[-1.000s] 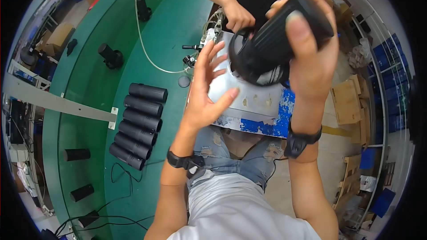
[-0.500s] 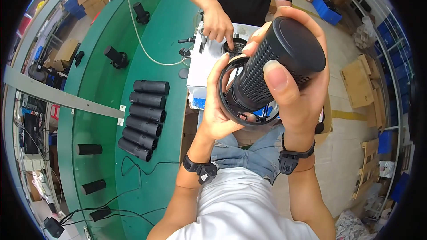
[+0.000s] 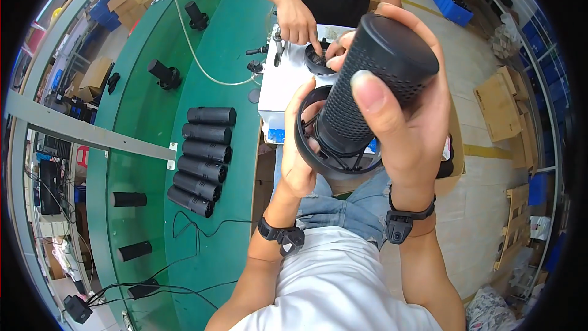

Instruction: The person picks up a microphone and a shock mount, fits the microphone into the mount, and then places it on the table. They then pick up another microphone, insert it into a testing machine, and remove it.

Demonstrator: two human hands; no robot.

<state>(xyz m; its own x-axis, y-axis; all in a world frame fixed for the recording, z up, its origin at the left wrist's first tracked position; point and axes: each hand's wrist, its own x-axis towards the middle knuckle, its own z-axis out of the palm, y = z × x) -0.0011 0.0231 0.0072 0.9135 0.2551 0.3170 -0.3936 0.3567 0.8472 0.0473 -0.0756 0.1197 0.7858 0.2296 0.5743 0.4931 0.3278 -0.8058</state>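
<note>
My right hand (image 3: 407,125) is wrapped round a black perforated cylinder (image 3: 358,95), its thumb pressed on the holes and its smooth capped end tilted up to the right. The cylinder's lower end sits inside a black spoked ring (image 3: 310,160). My left hand (image 3: 296,168) grips that ring from the left, with fingertips showing inside the rim. Whether the two parts are locked together I cannot tell. Just beyond, another person's hand (image 3: 298,21) points into a second black round part (image 3: 312,61) on a white box (image 3: 278,95).
Several black cylinders (image 3: 207,150) lie in a row on the green table (image 3: 236,196) to my left. More black cylinders on round bases (image 3: 164,75) stand farther off. A pale hose (image 3: 195,55) and black cables (image 3: 197,239) cross the table. Cardboard boxes (image 3: 499,107) stand at right.
The cylinder and ring have shifted slightly left, and the cylinder is more upright. My left fingers have moved on the ring, with fingertips now inside it.
</note>
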